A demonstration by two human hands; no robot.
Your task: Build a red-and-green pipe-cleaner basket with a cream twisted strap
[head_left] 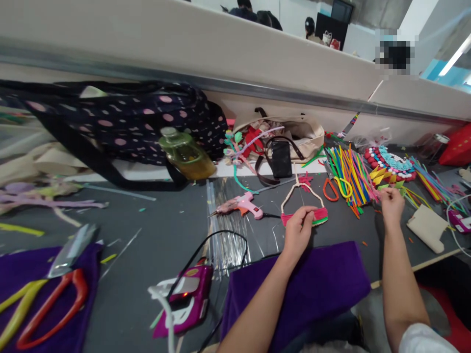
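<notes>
My left hand (299,229) is closed at the edge of a small pipe-cleaner piece (321,214) with a pink and green band and a cream loop rising above it. Part of the band is hidden behind the fingers. Over to the right, my right hand (392,205) has its fingers pinched together beside the pink ends of a bundle of coloured pipe cleaners (348,171). What those fingers hold, if anything, I cannot make out. Orange-and-yellow-handled scissors (336,189) lie between the hands. A pink glue gun (245,206) rests left of the pipe-cleaner piece.
Clear glue sticks (224,245) lie under the glue gun. Nearer me are a magenta power strip (191,299) with cables and a folded purple cloth (331,274). Large scissors (69,274) lie at left. A green bottle (187,154) and a dotted bag (147,122) stand behind.
</notes>
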